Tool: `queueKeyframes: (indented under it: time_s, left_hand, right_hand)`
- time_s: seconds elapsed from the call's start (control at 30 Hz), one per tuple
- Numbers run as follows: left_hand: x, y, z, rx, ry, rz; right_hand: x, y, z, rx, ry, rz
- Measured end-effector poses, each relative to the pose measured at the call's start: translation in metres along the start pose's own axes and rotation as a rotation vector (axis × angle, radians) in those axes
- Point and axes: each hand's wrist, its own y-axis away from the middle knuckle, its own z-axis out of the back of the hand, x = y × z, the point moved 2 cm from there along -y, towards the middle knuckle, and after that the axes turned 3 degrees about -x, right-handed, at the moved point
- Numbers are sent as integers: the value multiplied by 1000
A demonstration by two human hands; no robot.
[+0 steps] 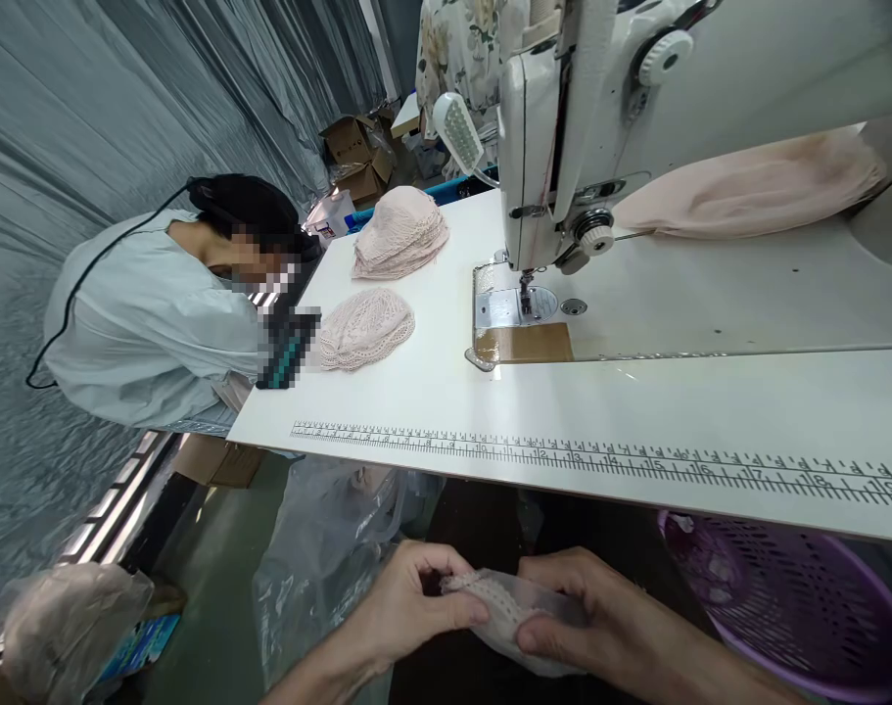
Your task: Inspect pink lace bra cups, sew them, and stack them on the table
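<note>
Below the table edge, a pale pink lace fabric piece (500,609) with a sheer layer is stretched between my two hands. My left hand (416,602) pinches its left end between thumb and fingers. At the other end my right hand (582,609) grips the sheer part, thumb on top. Part of the piece is hidden by my fingers. Beyond my hands, a white sewing machine (523,166) stands on the table, its presser foot (526,292) over the metal needle plate (493,308).
Two stacks of pink lace pieces, a taller stack (401,233) and a lower stack (366,328), lie on the white table (431,397). Pink fabric (754,191) lies behind the machine arm. A purple basket (820,607) stands at lower right, a plastic bag (320,548) below. Another person (152,313) sits at left.
</note>
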Motion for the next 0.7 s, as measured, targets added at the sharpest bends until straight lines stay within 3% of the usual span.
queueKeyframes:
  time_s: [0.3, 0.53, 0.7]
  left_hand:
    - [2, 2, -5, -86, -226, -64]
    - [3, 6, -9, -48, -113, -74]
    - [0, 4, -10, -110, -193, -100]
  right_hand:
    - [4, -3, -3, -21, -51, 37]
    - [5, -2, -1, 2, -175, 14]
    - [4, 1, 0, 18, -244, 8]
